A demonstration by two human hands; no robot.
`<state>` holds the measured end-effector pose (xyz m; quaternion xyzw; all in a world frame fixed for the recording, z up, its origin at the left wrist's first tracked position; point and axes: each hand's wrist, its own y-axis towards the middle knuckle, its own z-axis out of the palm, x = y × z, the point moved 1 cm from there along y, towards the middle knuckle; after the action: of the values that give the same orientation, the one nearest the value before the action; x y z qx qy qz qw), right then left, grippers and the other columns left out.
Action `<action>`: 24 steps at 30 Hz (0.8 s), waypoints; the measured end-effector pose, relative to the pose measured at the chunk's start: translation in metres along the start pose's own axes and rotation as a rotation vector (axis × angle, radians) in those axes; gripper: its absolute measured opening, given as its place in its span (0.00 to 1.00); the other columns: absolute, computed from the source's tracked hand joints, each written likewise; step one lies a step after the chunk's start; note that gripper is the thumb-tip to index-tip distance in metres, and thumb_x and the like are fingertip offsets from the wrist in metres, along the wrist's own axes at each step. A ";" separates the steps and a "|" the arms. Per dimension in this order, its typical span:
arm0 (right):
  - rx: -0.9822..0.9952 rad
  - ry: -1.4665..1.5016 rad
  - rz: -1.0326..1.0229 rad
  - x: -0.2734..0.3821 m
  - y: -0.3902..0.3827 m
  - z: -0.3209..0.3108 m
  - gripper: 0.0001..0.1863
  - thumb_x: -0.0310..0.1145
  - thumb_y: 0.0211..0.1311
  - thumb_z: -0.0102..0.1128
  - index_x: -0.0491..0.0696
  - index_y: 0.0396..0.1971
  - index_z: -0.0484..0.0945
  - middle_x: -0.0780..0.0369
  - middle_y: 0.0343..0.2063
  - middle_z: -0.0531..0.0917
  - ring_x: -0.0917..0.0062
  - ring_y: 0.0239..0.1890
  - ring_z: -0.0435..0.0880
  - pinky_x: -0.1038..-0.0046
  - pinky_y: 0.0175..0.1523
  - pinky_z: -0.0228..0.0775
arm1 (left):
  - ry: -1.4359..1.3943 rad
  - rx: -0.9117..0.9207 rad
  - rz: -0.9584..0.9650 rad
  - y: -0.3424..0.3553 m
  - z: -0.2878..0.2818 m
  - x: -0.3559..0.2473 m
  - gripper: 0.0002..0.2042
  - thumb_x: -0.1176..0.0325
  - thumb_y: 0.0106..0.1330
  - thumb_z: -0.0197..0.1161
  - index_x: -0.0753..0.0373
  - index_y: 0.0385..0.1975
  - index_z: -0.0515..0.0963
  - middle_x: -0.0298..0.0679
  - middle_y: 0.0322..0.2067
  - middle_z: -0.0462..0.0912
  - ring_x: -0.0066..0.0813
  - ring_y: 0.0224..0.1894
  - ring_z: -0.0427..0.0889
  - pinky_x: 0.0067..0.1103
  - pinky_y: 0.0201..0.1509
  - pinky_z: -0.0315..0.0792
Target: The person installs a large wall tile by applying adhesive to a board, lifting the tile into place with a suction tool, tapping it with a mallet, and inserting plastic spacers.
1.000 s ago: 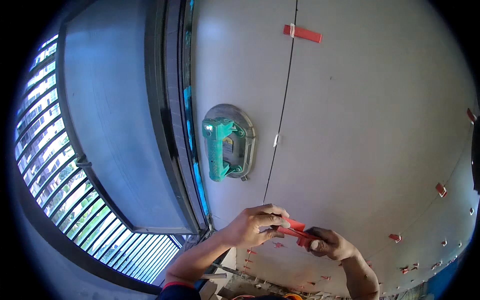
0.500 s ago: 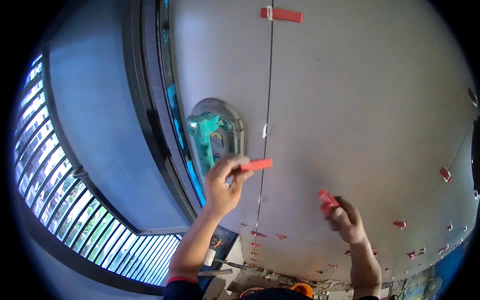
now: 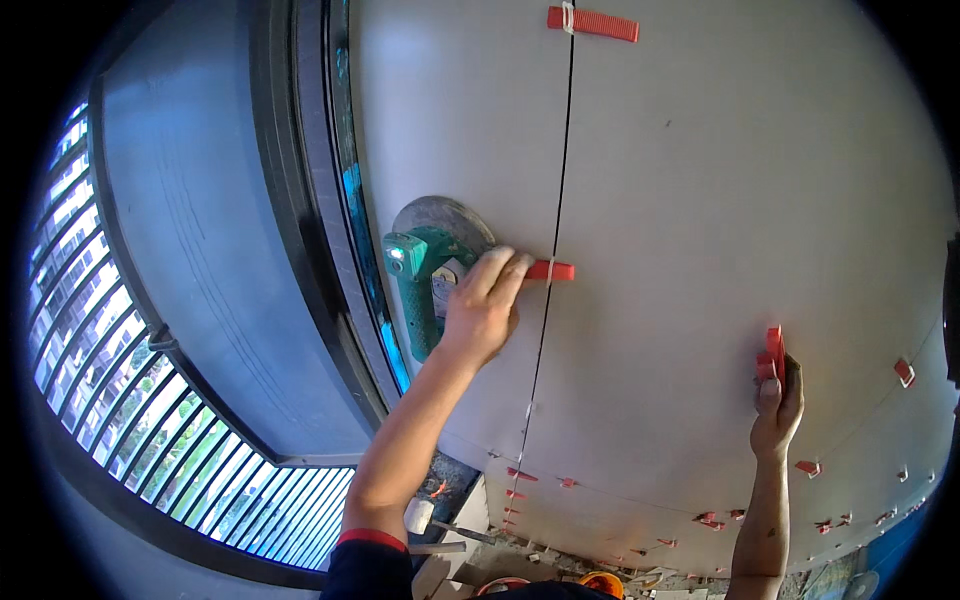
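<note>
Left hand (image 3: 482,310) pinches a light, stiff red plastic wedge (image 3: 552,270) by its butt end at the tile joint (image 3: 555,180), while the right hand (image 3: 778,400) appears closed on spare red wedges (image 3: 773,355).

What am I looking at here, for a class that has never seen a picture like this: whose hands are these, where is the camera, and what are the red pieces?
The camera sits on a person's head; its fisheye lens bends straight edges. Both bare hands are that person's own. The left hand pinches a red levelling wedge at the dark joint between two large pale tiles. The right hand holds more red wedges against the tile. A green suction-cup tile lifter is stuck on just left of the joint. Another wedge sits higher up, and small red clips dot the lower edge. A window with slats is at left.
</note>
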<state>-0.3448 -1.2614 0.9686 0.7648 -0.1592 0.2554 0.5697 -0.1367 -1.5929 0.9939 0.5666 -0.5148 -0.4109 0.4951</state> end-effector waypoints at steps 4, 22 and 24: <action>-0.022 -0.027 -0.057 -0.012 0.000 0.002 0.28 0.53 0.67 0.49 0.39 0.47 0.73 0.65 0.29 0.76 0.83 0.30 0.72 0.80 0.34 0.64 | -0.094 0.082 -0.032 0.012 -0.004 -0.002 0.18 0.86 0.53 0.59 0.66 0.45 0.75 0.44 0.41 0.75 0.45 0.41 0.80 0.29 0.45 0.77; -0.457 0.107 -0.298 -0.126 -0.040 -0.046 0.35 0.53 0.59 0.60 0.39 0.54 0.65 0.58 0.44 0.75 0.78 0.35 0.73 0.80 0.34 0.66 | 0.379 0.187 -0.374 0.018 0.016 -0.025 0.21 0.47 0.64 0.59 0.61 0.22 0.71 0.38 0.20 0.75 0.41 0.18 0.78 0.29 0.18 0.71; -0.326 0.237 -0.339 -0.125 -0.041 -0.050 0.33 0.49 0.59 0.60 0.39 0.55 0.65 0.57 0.45 0.76 0.77 0.35 0.74 0.78 0.34 0.67 | 0.321 0.098 -0.278 0.016 0.018 -0.018 0.18 0.51 0.65 0.60 0.59 0.22 0.72 0.35 0.17 0.74 0.37 0.14 0.74 0.28 0.14 0.67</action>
<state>-0.4359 -1.2076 0.8760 0.6433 -0.0001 0.2150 0.7348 -0.1596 -1.5770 1.0056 0.7137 -0.3655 -0.3542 0.4813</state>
